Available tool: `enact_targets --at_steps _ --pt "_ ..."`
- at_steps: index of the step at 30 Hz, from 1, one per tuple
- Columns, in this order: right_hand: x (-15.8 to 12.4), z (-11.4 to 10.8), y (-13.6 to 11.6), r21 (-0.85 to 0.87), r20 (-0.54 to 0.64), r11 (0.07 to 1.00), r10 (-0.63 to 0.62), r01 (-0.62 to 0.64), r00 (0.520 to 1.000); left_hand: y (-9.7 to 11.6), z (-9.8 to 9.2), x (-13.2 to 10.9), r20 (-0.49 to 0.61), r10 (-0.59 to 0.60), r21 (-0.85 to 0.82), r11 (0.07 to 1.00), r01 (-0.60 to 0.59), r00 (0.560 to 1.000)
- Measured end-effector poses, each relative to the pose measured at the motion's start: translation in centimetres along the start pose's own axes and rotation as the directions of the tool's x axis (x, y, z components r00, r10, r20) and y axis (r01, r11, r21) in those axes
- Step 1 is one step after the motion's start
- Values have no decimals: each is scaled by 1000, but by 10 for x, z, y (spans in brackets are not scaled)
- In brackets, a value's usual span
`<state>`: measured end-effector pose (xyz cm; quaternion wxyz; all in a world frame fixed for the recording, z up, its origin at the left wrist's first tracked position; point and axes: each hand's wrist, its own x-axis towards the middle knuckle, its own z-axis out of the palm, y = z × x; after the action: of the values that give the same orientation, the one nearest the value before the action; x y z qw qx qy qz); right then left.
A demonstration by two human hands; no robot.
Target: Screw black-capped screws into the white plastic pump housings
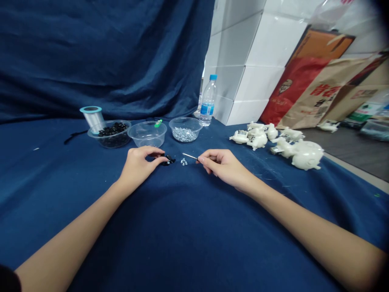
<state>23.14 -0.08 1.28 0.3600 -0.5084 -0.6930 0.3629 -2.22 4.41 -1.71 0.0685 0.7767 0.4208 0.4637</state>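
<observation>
Left hand (pixel 138 164): thumb and forefinger closed on the small black parts (pixel 168 159), which lie on the blue cloth (pixel 182 227) at mid-desk. Right hand (pixel 223 164): pinching a thin metal pin (pixel 190 155), its tip pointing left, just above the loose silver pieces (pixel 184 162) beside the black parts.

Risks, as judged:
- The silver pieces are tiny and unfixed. A brush from your right hand or the pin could scatter them into the cloth's folds.
- The black parts show poorly against dark cloth, so a dropped one may be hard to find.
- The water bottle (pixel 208 100) stands just behind the bowls, so a far reach could tip it.

Counts:
- Clear bowls: three, in a row toward the far edge. One holds black parts (pixel 121 142), one is near empty but for a green bit (pixel 147 140), one holds silver pieces (pixel 176 123).
- Spool (pixel 92 115): one, touching the left bowl.
- Bottle: one.
- White plastic figures (pixel 304 156): a heap near the right edge, overlapping, exact count unclear.
- Loose silver pieces: a few, too small to count.
</observation>
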Motion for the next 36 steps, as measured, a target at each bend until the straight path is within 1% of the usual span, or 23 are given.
enact_targets --at_steps 3,7,9,15,20,27,36 --pt "1 0 1 1 -3 1000 -5 5 1000 0 3 0 9 43 -17 999 -43 999" --pt "1 0 3 0 -3 1000 -12 12 1000 2 4 0 -45 46 -21 999 -47 998" --pt "1 1 3 -1 -2 1000 -13 13 1000 2 3 0 -52 52 -14 999 -52 997" --pt "0 1 2 0 -6 1000 -13 13 1000 -4 7 0 13 94 13 995 -94 995" --pt "1 0 2 4 -6 1000 -11 11 1000 -3 8 -2 38 93 58 994 -95 995" --pt "0 1 0 5 -8 1000 -3 3 1000 2 4 -4 61 64 84 994 -69 996" --pt "0 0 1 5 -29 1000 -16 16 999 -5 6 -5 60 74 114 990 -80 995"
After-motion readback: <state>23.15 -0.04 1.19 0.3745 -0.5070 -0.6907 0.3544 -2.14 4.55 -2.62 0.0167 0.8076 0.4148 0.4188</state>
